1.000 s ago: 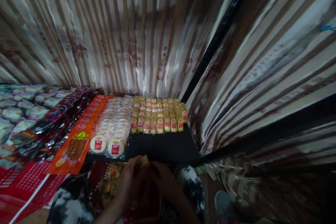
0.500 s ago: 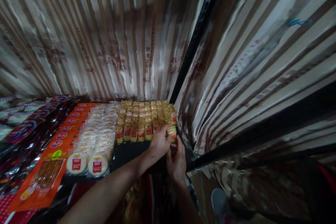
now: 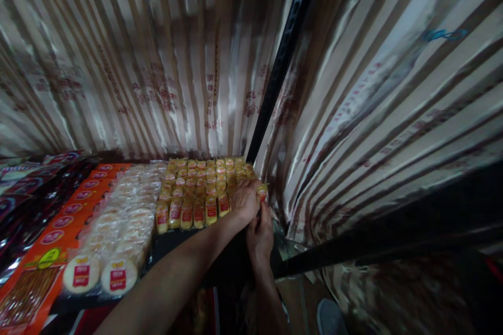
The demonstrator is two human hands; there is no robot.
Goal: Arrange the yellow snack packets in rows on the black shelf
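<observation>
Now, in the head view, our left hand (image 3: 244,200) has moved from our lap to the far right of the black shelf (image 3: 184,235), closed around a small yellow wrapped cake with a red label (image 3: 262,191) at the near right corner of the block of yellow cakes (image 3: 200,188). Our right hand (image 3: 259,235) sits just below, fingers curled; its grip we cannot tell. White round cakes (image 3: 113,235) lie left.

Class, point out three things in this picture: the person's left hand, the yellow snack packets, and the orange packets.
left hand (image 3: 244,200), head view, back of the hand.
yellow snack packets (image 3: 192,188), head view, middle of the block.
orange packets (image 3: 73,208), head view, a label midway along the row.
</observation>
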